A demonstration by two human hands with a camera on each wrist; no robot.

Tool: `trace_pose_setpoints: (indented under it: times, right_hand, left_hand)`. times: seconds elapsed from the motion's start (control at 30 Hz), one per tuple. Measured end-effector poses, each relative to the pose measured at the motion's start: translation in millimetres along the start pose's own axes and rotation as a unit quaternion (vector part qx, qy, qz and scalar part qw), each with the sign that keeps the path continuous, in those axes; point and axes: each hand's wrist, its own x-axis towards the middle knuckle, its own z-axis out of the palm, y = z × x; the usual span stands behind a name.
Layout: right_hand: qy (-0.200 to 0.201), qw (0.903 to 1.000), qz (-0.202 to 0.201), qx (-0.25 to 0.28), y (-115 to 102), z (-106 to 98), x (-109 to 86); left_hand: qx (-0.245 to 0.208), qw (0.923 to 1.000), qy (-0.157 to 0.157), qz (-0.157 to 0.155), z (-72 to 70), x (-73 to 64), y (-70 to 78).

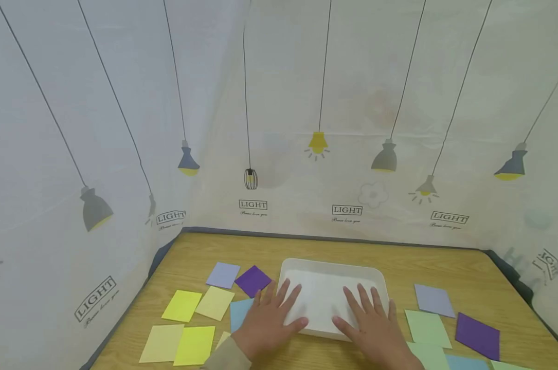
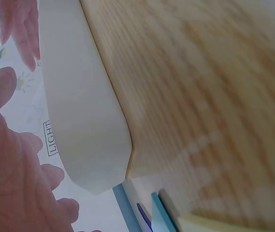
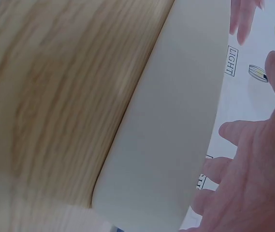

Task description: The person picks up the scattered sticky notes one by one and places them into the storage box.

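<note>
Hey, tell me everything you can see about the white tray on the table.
The white tray is shallow and roughly rectangular, with rounded corners and a smooth, plain wall all round; it looks like plastic. It lies flat, open side up, on the wood-grain table, with coloured paper squares to either side. Nothing shows inside it. The left hand and right hand are spread over its near side; whether they touch it, I can't tell.

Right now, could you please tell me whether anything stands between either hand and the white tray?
Nothing visible does: no object shows between the left hand or the right hand and the white tray. The blue square by the left hand lies on the table, outside the white tray.
</note>
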Motion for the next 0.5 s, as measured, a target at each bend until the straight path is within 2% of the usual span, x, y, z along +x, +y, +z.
trace_pose_setpoints:
  times: [0.27,0.5]
  right_hand:
    - [0.01,0.9999,-0.006,0.001,4.7,-2.2,-2.9]
    - [0.001,0.9999,-0.003,0.01,5.7,-5.9,-4.7]
  left_hand:
    - [-0.002,1.0,-0.007,-0.005,-7.8,-2.8,3.6]
    - [-0.006,0.9999,-0.009,-0.003,-10.2,-3.3,4.9]
